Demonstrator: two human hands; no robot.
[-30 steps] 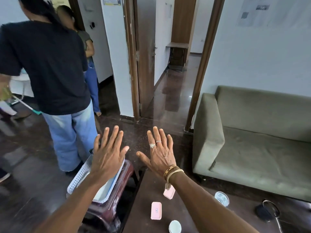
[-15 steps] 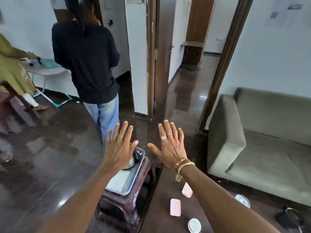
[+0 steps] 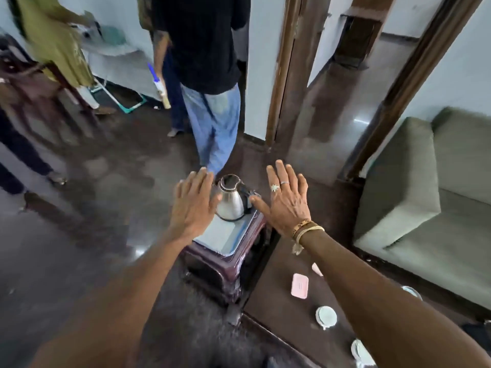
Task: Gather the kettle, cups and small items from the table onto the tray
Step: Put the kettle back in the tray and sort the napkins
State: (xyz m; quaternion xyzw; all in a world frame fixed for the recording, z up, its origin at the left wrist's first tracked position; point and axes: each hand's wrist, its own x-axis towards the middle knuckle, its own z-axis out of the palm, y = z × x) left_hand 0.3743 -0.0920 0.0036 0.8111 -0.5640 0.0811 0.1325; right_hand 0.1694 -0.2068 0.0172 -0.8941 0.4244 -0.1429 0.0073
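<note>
Kettle [image 3: 231, 203] on tray [image 3: 225, 239] sits btwn L grip [image 3: 192, 205] & R grip [image 3: 285, 204], both w/ fingers spread, holding nothing.

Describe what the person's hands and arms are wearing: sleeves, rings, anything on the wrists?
Both forearms are bare, with no sleeves in view. The left hand shows no rings or bands. The right hand wears an ornate ring and a thin band on neighbouring fingers. At its wrist sit a gold-brown patterned bangle and a pale cord with a loose end hanging.

One kettle [image 3: 232, 203], one tray [image 3: 225, 235], two pink cases [image 3: 300, 286] and perhaps three blurred cups [image 3: 326, 316].
</note>
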